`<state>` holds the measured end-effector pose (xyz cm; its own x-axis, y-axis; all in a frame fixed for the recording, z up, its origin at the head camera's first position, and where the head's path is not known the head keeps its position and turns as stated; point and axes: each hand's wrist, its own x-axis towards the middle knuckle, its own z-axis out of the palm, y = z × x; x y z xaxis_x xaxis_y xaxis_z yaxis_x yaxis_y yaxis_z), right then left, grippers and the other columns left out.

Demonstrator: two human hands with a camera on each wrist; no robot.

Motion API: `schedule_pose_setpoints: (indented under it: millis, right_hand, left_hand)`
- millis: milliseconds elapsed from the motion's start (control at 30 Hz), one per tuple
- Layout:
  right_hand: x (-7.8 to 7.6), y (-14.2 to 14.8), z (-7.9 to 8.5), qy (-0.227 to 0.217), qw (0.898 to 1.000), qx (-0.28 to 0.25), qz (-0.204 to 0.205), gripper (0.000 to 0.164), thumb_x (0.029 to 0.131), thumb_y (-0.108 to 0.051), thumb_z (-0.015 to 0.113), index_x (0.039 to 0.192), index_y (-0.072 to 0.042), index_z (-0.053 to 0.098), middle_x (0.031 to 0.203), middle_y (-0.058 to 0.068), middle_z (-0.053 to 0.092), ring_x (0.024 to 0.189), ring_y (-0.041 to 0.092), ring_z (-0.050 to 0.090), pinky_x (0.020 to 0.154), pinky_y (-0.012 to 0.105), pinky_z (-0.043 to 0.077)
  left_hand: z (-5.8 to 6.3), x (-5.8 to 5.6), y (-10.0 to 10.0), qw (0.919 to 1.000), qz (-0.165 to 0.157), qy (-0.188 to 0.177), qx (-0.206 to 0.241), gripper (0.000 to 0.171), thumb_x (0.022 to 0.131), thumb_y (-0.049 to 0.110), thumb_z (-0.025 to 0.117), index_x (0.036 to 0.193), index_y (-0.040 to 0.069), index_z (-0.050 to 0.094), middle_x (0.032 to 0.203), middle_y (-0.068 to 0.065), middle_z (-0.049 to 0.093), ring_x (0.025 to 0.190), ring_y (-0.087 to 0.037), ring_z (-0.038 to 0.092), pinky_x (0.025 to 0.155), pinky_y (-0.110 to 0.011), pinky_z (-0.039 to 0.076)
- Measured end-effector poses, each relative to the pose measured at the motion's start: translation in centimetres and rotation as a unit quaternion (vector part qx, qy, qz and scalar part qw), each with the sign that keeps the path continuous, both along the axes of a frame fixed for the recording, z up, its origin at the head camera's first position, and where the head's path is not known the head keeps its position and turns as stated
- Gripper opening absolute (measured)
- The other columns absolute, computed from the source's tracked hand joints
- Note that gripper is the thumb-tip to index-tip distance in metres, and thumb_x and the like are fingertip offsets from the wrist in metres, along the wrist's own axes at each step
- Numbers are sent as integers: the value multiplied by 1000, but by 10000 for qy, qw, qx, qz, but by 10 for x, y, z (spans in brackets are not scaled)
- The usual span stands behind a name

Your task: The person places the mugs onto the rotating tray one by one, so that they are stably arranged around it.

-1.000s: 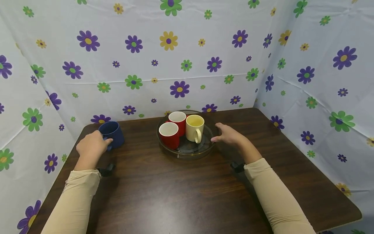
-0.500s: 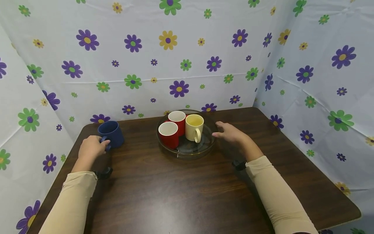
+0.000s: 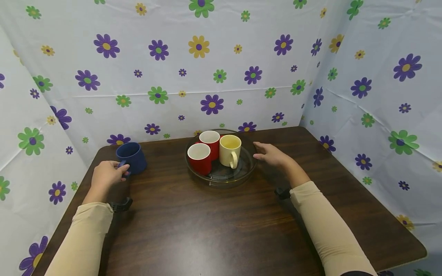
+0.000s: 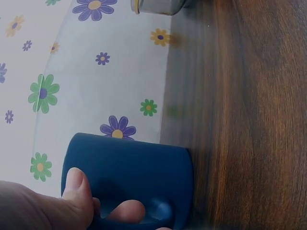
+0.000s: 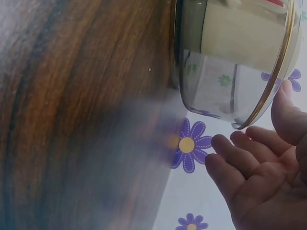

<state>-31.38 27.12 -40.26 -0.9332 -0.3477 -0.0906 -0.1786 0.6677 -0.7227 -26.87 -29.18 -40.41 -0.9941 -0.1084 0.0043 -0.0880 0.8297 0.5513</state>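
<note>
At the table's left, a dark blue mug (image 3: pixel 132 158) stands upright. My left hand (image 3: pixel 105 177) holds it at the handle: in the left wrist view the thumb (image 4: pixel 75 191) lies by the mug's side and a fingertip (image 4: pixel 128 211) pokes through the handle loop. A round clear glass dish (image 3: pixel 221 181) with a gold rim bears two red mugs, a front one (image 3: pixel 201 165) and a back one (image 3: pixel 214 147), and a pale yellow mug (image 3: pixel 228 153). Beside the dish's right edge is my right hand (image 3: pixel 274 156), fingers extended, thumb by the rim, holding nothing.
The brown wooden table (image 3: pixel 207 226) has its right edge running down toward the lower right. White cloth with flowers (image 3: pixel 172 111) hangs behind the table and along both sides. The glass dish sits close to the back cloth.
My left hand has drawn slightly back and down at the blue mug's handle, its fingers shifting round it. My right hand has edged a little rightward from the dish. The mugs stay put.
</note>
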Motion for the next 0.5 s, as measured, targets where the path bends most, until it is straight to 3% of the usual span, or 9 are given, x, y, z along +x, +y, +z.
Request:
schedule_pose_setpoints:
  millis: [133,333,500]
  right_hand:
    - [0,0,-2,-73,10000,10,42,68,105,-14,56,161,-2,20,164,25,22,150,44,24,119,58,25]
    - [0,0,-2,-79,9999,99,15,66,105,-14,55,161,-3,21,164,25,22,150,45,22,118,59,24]
    - [0,0,-1,-22,9999,141,-4,67,105,-12,56,161,-2,21,165,25,19,150,45,21,119,59,23]
  left_hand:
    - [0,1,-1,10000,21,-2,32,49,104,31,59,112,-16,66,79,-15,76,72,-27,74,72,-43,49]
    - [1,2,-4,9999,79,69,-106,46,104,32,59,108,-13,69,77,-13,75,67,-20,71,65,-35,44]
    - [6,4,-5,10000,53,53,-34,45,104,32,59,107,-12,70,78,-13,75,71,-25,72,65,-34,44]
